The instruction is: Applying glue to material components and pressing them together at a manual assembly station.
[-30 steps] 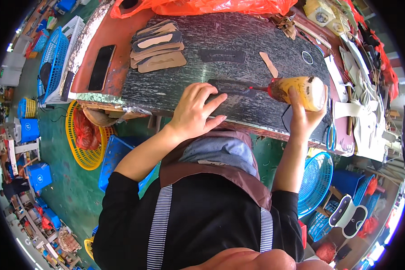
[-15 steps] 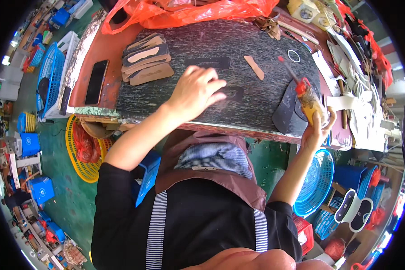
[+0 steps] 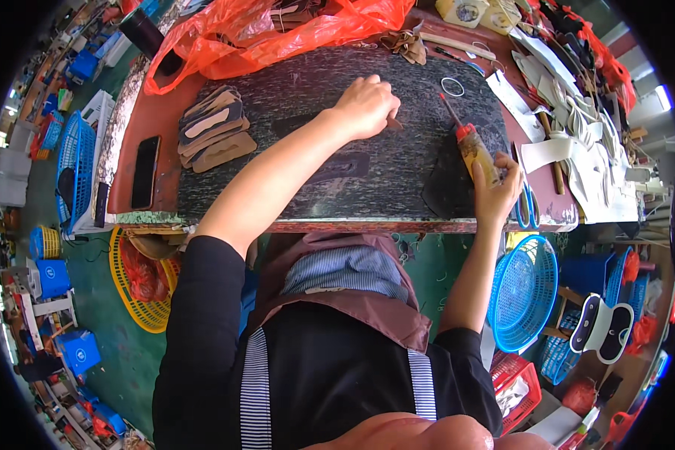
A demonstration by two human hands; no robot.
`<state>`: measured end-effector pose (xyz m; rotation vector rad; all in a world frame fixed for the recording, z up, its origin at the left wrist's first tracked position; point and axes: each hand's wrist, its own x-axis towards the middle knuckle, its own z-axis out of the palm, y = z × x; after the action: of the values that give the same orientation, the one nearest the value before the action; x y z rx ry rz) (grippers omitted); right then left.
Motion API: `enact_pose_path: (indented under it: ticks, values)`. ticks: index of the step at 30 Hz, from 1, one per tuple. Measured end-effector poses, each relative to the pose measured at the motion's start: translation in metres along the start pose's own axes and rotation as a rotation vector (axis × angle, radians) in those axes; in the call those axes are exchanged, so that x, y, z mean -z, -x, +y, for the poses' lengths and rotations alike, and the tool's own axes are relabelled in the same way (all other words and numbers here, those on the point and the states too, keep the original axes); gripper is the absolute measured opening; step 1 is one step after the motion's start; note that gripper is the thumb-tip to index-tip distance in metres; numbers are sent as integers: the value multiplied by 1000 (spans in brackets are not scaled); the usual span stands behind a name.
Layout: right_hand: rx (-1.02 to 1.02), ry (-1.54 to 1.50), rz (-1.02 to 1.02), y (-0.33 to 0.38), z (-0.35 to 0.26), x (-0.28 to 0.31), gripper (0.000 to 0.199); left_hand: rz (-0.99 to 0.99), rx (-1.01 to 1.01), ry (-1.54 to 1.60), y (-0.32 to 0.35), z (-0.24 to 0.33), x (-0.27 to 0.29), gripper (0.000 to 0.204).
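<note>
My left hand (image 3: 366, 109) reaches over the dark mottled work board (image 3: 307, 195), fingers curled closed on a small brown leather-like piece (image 3: 395, 124). Most of that piece is hidden; one end sticks out below the fingertips. In my right hand (image 3: 500, 186) is a yellowish squeeze bottle (image 3: 475, 150) with a red cap and a long thin nozzle, tilted up and to the left. Beneath it lies a black flat piece (image 3: 446, 187). A fanned stack of brown and black cut pieces (image 3: 216, 129) rests at the board's left.
A phone (image 3: 145, 172) lies left of the stack. Red plastic bags (image 3: 277, 46) spread along the back. A white ring (image 3: 451, 87) is on the board. Blue-handled scissors (image 3: 528, 207) sit near the right front edge, and pale scraps (image 3: 589, 161) pile up farther right.
My left hand has moved away from me and right, closing over the small brown piece. My right hand has come nearer the board with the bottle. The whole view has shifted slightly.
</note>
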<state>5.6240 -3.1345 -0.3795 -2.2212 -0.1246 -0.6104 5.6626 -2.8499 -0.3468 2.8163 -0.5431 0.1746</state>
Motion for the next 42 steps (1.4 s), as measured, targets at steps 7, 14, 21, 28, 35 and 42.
enact_pose_path:
  ticks: [7,14,21,28,35,42]
  values:
    - [184,-406,-195,2,-68,-26,39,155,307,1359,55,19,25,5]
    - [-91,-1062,-647,24,-108,-69,34,363,426,1869,111,38,30,13]
    - [-156,-909,-694,32,-106,-84,14,458,454,1323,153,14,20,10]
    - [237,-514,-571,37,-111,-93,5,457,483,758,173,1,14,13]
    - [202,-390,-577,44,-108,-96,8,447,447,447,176,3,-2,13]
    - [263,-326,-555,46,-103,-101,11,481,419,380,176,1,-9,14]
